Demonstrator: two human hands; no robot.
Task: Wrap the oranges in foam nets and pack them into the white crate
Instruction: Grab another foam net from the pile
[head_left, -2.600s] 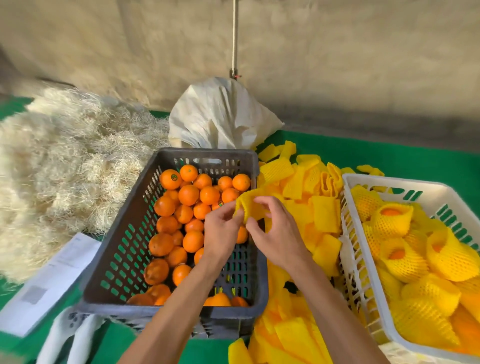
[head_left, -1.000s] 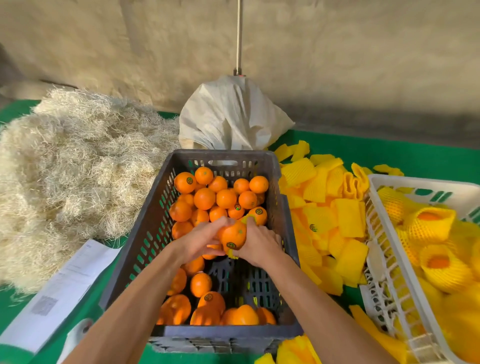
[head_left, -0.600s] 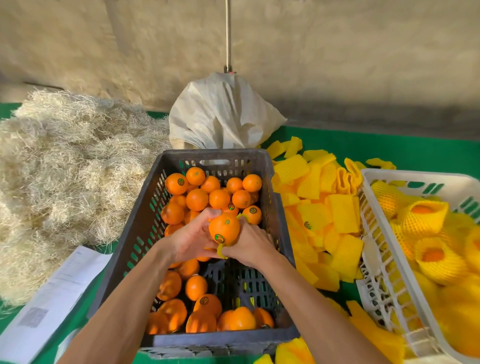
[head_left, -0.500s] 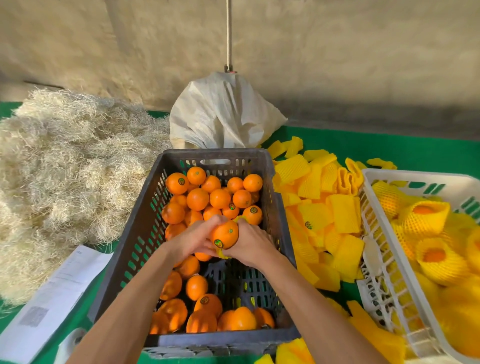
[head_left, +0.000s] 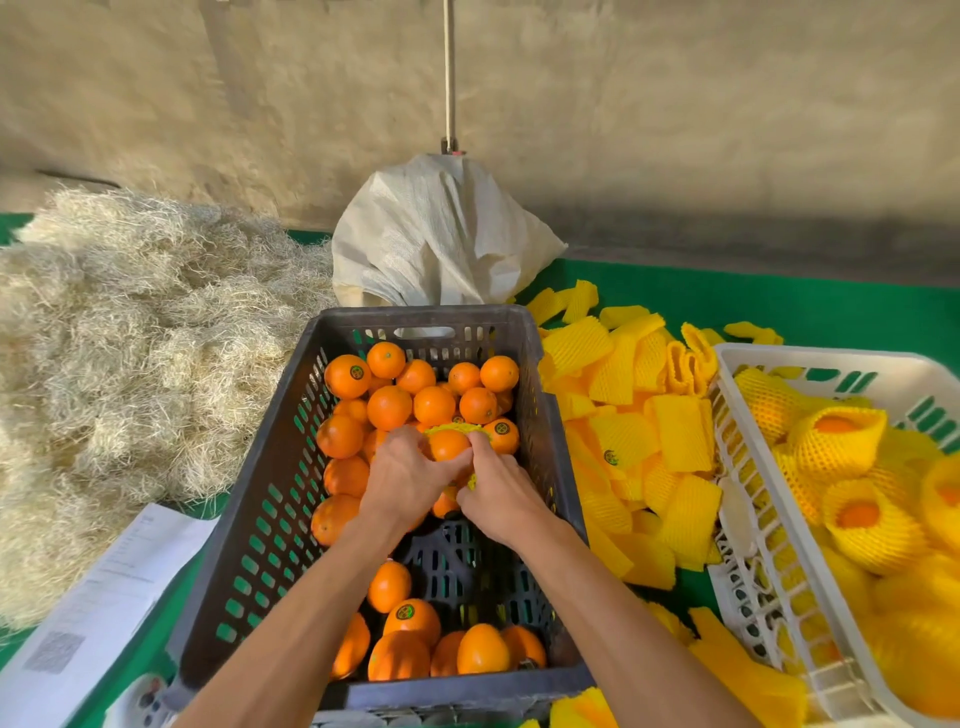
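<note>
Oranges (head_left: 415, 395) lie loose in the dark crate (head_left: 249, 525) on the green table (head_left: 779, 306), heaped at its far end and again at the near end. Above the middle of that crate both hands meet around one orange (head_left: 447, 444). The left hand (head_left: 402, 480) curls its fingers round the fruit's left side, and the right hand (head_left: 501, 499) grips the other side, pinching a yellow foam net (head_left: 453, 429) whose edge shows as a frill along the top of the fruit and again by the right fingers. How far the net covers the fruit I cannot tell, since the hands hide most of it.

Right of the dark crate lies a heap of flat yellow nets (head_left: 639, 415), and beyond them the white crate (head_left: 748, 358) holds oranges wrapped in nets (head_left: 836, 441), their tops showing through the openings. A pile of pale straw (head_left: 130, 338) fills the left side, with a printed sheet (head_left: 104, 587) below it. A white sack (head_left: 436, 239) stands behind the dark crate, against the wall.
</note>
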